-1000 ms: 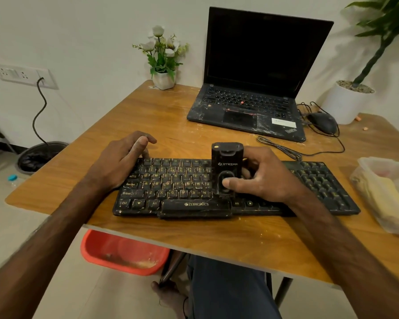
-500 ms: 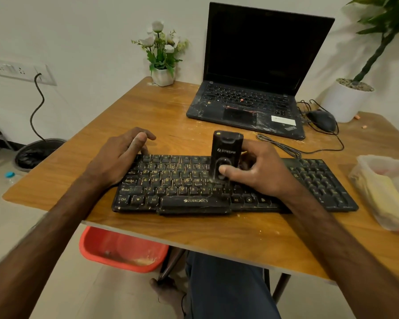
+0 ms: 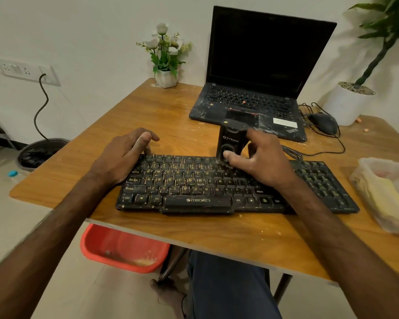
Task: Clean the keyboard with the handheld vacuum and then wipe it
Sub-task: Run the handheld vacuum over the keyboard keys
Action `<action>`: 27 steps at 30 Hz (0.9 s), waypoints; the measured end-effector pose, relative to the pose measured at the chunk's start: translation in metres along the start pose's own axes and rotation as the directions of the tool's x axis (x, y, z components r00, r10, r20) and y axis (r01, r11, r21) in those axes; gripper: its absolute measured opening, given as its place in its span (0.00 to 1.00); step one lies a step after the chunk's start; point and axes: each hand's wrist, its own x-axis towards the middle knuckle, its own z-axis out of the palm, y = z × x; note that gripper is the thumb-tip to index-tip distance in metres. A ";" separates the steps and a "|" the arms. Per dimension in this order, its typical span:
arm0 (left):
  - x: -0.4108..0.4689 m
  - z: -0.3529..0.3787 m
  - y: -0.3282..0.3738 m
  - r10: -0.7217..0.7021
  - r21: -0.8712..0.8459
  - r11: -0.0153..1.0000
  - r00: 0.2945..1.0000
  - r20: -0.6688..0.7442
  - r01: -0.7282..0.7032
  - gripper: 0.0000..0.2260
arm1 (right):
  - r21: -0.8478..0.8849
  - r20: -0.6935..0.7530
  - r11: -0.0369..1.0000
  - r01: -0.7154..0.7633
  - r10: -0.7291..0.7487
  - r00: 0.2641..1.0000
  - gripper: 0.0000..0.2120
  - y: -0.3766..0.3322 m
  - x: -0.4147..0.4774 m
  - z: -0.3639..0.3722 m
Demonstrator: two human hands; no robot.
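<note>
A dusty black keyboard (image 3: 194,187) lies across the near part of the wooden table (image 3: 148,116). A small black handheld vacuum (image 3: 231,141) stands upright with its lower end on the keyboard's top key rows, near the middle. My right hand (image 3: 260,162) grips the vacuum, thumb on its front. Resting on the keyboard's top-left corner is my left hand (image 3: 124,155), fingers curled over the far edge and holding it down. A clear plastic bag (image 3: 385,194) with a yellow cloth inside lies at the table's right edge.
An open black laptop (image 3: 258,72) stands at the back, with a black mouse (image 3: 324,123) and its cable to the right. A small white flower pot (image 3: 166,77) sits at the back left, a large white plant pot (image 3: 346,104) at the back right. A red basin (image 3: 122,247) lies under the table.
My right hand has slid the vacuum away from me, from the middle key rows up to the top rows. My left hand has stayed on the keyboard's left corner.
</note>
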 end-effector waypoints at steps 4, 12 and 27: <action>-0.001 0.001 -0.002 -0.002 0.001 1.000 1.000 -0.012 0.002 0.25 | 0.140 0.100 0.989 0.049 -0.063 0.993 0.25 -0.009 -0.016 0.000; 0.000 0.000 -0.002 0.020 0.013 1.000 1.000 -0.012 -0.019 0.24 | 0.024 0.070 0.997 0.078 -0.080 0.994 0.28 -0.015 -0.026 -0.011; 0.001 0.001 -0.004 0.028 0.017 0.999 1.000 -0.002 -0.028 0.24 | 0.190 0.052 0.977 -0.099 0.091 0.995 0.25 -0.056 -0.084 0.005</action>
